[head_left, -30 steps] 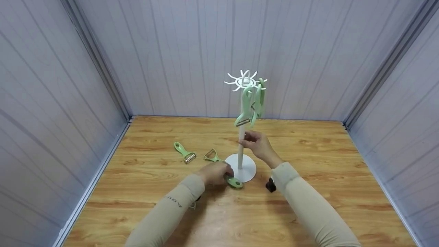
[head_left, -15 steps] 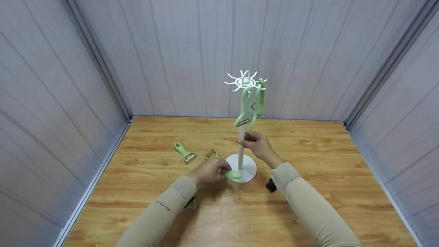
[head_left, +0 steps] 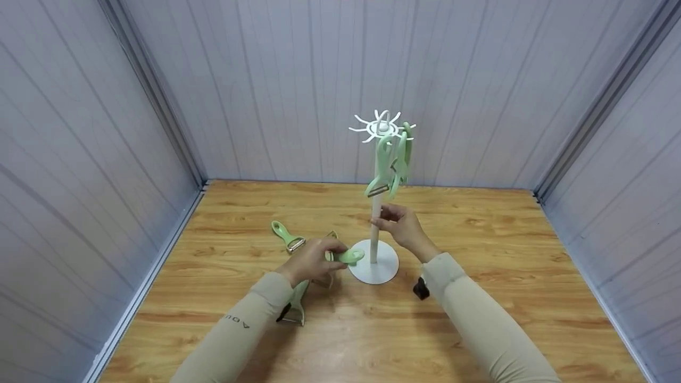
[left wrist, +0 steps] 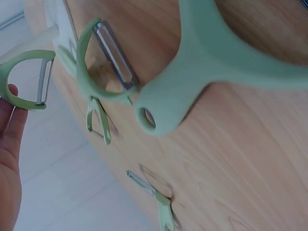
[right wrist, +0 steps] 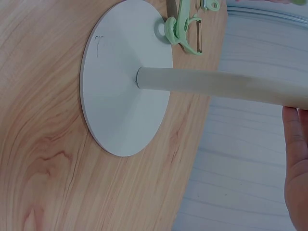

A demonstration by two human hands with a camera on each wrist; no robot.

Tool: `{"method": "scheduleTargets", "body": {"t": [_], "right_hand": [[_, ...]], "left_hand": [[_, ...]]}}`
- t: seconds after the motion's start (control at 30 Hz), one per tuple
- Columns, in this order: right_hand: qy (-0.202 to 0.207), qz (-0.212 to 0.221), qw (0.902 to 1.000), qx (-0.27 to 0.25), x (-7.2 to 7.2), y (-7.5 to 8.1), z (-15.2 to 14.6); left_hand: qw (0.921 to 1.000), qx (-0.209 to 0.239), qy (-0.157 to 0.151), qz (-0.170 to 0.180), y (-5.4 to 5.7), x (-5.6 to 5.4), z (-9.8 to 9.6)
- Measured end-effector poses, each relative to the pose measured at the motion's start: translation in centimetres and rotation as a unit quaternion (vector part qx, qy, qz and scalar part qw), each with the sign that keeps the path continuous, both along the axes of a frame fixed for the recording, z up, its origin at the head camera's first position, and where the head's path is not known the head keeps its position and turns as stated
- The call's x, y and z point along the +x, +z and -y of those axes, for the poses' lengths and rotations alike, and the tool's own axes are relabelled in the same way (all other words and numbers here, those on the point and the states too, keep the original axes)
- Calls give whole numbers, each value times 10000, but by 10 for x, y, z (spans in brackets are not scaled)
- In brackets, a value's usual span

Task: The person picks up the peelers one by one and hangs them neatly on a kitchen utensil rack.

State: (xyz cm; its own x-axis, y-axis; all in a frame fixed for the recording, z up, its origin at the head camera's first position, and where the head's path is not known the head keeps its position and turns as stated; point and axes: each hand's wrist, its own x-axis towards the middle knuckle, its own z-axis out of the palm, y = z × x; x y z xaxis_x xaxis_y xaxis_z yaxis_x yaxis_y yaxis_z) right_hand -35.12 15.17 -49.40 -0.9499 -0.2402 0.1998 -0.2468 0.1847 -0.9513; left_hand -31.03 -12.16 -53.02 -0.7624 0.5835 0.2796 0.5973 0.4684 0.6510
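My left hand [head_left: 314,259] pinches a light green peeler [head_left: 350,256] just left of the white stand's round base [head_left: 384,272]. In the left wrist view, the fingers [left wrist: 13,130] touch that peeler's forked head [left wrist: 4,72], and its blade points away from the hand. My right hand [head_left: 403,226] grips the stand's pole [head_left: 374,247] between thumb and fingers, under the hanging peelers. From the spoked hook ring [head_left: 382,127] hang a front green peeler [head_left: 382,165] and others beside it at the right, partly overlapping.
Several green peelers lie on the wooden table [head_left: 479,319]: one at the left [head_left: 287,236], another partly behind my left hand, and a peeler [head_left: 299,302] near the left wrist. A small black object [head_left: 421,289] shows beside the right cuff. Pale panel walls enclose the table.
My left hand has lifted the peeler off the table and drawn it leftward and back from the base. Another peeler near the left wrist has come into view. The right hand stays on the pole.
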Motion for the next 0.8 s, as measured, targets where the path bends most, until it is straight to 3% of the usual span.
{"method": "scheduleTargets", "body": {"t": [0.17,0.57,0.8], "right_hand": [[-70,79,9999,-24,1,1,0],[-134,-82,9998,118,2,0,1],[-106,-122,9998,79,2,0,0]], "left_hand": [[9993,246,268,-56,10,2,7],[9959,663,597,-118,30,-2,15],[9928,832,770,-399,44,-4,18]]}}
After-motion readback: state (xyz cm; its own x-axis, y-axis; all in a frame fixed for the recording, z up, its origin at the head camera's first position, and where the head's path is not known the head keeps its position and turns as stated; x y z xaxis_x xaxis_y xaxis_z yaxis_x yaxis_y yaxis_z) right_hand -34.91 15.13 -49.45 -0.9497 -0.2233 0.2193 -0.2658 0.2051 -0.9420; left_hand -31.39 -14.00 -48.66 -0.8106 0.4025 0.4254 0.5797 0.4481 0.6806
